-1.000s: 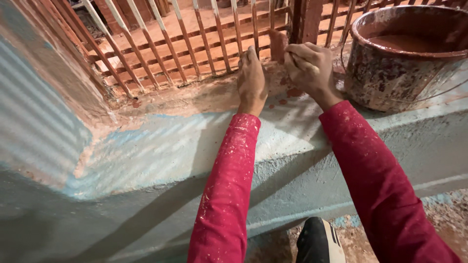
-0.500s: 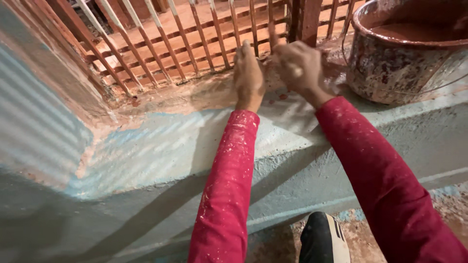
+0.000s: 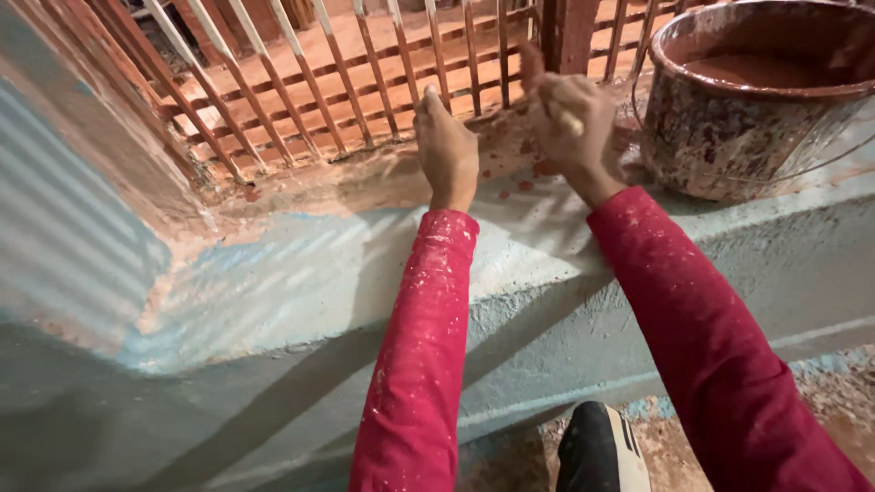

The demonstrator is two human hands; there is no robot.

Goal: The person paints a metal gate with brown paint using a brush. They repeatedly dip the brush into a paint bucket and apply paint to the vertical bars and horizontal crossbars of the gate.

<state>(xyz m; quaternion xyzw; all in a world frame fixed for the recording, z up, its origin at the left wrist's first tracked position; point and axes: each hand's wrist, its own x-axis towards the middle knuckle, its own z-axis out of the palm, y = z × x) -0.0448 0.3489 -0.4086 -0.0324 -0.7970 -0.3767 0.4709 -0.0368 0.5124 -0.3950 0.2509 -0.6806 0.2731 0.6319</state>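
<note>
From the head view I see both arms in red, paint-flecked sleeves stretched forward over a pale blue concrete ledge (image 3: 301,292). My left hand (image 3: 448,150) lies palm down at the foot of a metal window grille (image 3: 365,73), fingers together and extended, tips touching the base of the bars; it grips nothing. My right hand (image 3: 572,123) is curled into a loose fist round a thin pale handle, most likely a paintbrush (image 3: 567,117), held up against the grille beside a thick upright post (image 3: 567,32); the bristle end is hidden, so I cannot tell for sure. Just right of that hand, on the ledge, stands a paint-spattered bucket (image 3: 720,137) with a wire bail, holding reddish-brown paint (image 3: 756,68) well below the rim. A dark shoe (image 3: 597,451) shows below on the floor.
</note>
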